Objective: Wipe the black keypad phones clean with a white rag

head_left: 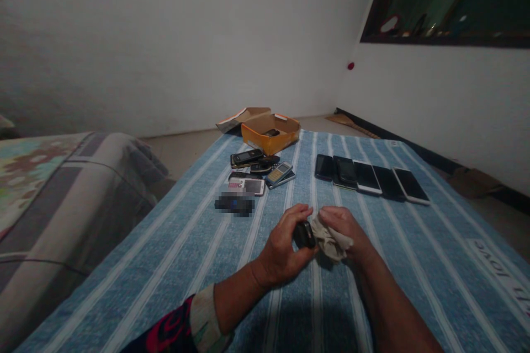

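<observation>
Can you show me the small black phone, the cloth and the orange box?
small black phone (304, 235), head view, on its dark casing between the fingers
cloth (332, 241), head view, on its crumpled middle
orange box (265, 140), head view, on its front wall

Place: home bedroom | landmark: bed (418, 270) under blue striped sheet | left of bed: patterned bedding (28, 176) | beyond bed: white wall (174, 38) | right of bed: dark-framed window (445, 0)
</observation>
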### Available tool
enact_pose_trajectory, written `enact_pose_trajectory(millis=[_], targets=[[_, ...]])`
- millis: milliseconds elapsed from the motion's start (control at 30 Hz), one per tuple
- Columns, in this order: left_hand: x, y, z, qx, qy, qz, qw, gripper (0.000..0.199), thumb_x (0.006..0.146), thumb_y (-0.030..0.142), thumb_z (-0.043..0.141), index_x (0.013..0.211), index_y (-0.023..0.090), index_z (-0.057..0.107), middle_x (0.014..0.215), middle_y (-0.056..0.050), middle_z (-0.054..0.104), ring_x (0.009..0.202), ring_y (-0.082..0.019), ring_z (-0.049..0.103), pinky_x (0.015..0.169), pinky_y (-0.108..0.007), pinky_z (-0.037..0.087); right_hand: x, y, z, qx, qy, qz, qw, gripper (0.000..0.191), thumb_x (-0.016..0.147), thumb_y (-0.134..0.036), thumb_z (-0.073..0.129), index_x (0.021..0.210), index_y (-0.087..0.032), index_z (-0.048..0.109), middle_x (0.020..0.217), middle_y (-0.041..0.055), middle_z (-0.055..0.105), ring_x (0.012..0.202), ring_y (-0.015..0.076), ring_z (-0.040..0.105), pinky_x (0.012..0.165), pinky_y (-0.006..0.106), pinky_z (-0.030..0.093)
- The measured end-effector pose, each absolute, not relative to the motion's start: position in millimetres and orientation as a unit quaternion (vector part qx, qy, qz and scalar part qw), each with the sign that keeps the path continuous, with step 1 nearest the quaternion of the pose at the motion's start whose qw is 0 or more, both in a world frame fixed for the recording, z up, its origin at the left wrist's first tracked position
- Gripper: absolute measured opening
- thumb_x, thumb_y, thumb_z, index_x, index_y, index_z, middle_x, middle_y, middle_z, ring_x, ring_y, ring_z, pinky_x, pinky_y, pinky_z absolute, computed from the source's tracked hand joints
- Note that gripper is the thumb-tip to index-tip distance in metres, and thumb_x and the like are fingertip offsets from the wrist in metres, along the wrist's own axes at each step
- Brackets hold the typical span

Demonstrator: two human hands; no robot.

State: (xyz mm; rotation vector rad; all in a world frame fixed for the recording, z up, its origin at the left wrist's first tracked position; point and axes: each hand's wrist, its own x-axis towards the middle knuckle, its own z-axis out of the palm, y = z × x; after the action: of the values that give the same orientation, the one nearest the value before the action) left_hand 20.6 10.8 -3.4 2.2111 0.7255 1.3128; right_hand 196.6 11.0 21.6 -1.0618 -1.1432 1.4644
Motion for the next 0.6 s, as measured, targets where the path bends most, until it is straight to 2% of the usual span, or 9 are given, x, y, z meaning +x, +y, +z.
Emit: enact_pose_trajectory(millis=[233, 600], targets=[[21, 13, -8, 0.815, 0.253, 0.488, 0.182, 0.062, 0.075, 0.005, 0.056, 0.134, 0.018, 0.039, 0.131, -0.015, 0.053, 0.129, -0.028, 0.046, 0.107, -0.052, 0.042, 196, 5, 40, -0.465, -0.579, 0.570, 0.353, 0.022, 0.071, -0.036, 0.069, 0.071, -0.016, 0.060, 0.059, -0.0034, 0.054, 0.054, 0.0104, 0.047, 0.051, 0.022, 0.035], [21, 13, -9, 0.813, 0.246, 0.502, 0.163, 0.061, 0.073, 0.003, 0.055, 0.131, 0.016, 0.040, 0.127, -0.015, 0.055, 0.126, -0.028, 0.048, 0.104, -0.051, 0.046, 184, 2, 55, -0.537, -0.597, 0.507, 0.314, 0.012, 0.070, -0.030, 0.058, 0.071, -0.018, 0.055, 0.060, -0.0048, 0.047, 0.054, 0.0103, 0.043, 0.049, 0.023, 0.033]])
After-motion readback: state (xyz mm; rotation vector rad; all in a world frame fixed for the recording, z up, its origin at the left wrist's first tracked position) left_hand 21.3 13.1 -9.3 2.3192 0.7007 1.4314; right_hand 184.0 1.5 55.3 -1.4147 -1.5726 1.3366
